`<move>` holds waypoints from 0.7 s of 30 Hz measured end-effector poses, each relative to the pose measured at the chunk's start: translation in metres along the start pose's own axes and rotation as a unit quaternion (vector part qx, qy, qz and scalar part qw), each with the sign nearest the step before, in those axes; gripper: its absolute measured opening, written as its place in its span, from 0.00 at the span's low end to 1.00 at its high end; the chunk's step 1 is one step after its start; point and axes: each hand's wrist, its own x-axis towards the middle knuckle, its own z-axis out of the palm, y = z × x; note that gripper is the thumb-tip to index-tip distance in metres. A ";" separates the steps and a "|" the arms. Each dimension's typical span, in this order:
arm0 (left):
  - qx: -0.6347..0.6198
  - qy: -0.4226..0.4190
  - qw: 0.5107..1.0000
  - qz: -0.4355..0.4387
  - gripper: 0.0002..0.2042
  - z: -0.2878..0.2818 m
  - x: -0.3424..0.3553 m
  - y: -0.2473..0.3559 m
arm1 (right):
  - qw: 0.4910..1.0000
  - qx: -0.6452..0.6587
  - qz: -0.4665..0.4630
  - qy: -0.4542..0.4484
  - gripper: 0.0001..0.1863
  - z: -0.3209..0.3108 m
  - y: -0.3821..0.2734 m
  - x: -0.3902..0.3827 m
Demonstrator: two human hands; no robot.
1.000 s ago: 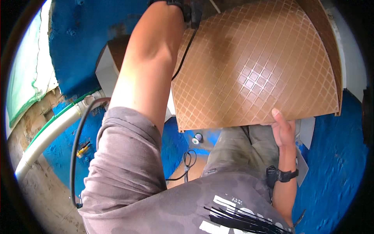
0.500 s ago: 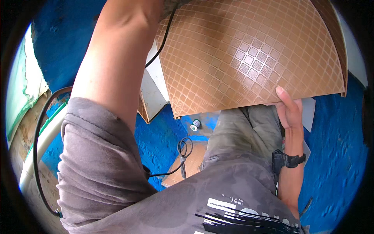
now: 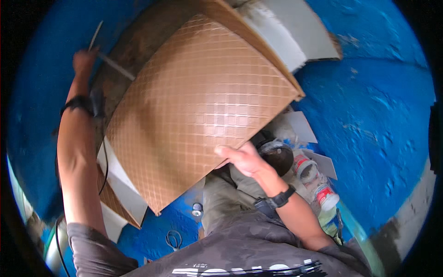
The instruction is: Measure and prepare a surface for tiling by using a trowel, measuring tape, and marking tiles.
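Note:
A large brown panel embossed with a grid of squares lies tilted in front of me. My right hand grips its near edge, thumb on top and fingers underneath. Past its far left side, my left hand is closed on a thin pale strip. A second thin pale length rises above that hand; blur hides whether the two are one piece and what kind it is. Both wrists wear black bands. A dark cable hangs beside my left forearm.
White-faced boards lean under the panel's left side; another stands at the far right. A dark round bucket, red-and-white tubs and a pale green tube are on my right. A small spool and coiled cable lie near my legs.
My view has swung, and the panel now appears turned and further left. My left hand has come into view with the pale strip. My right hand still grips the panel edge.

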 end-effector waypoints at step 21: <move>-0.069 0.040 0.995 0.053 0.16 -0.013 -0.016 0.051 | 0.999 -0.031 0.026 -0.002 0.23 -0.017 -0.009 0.002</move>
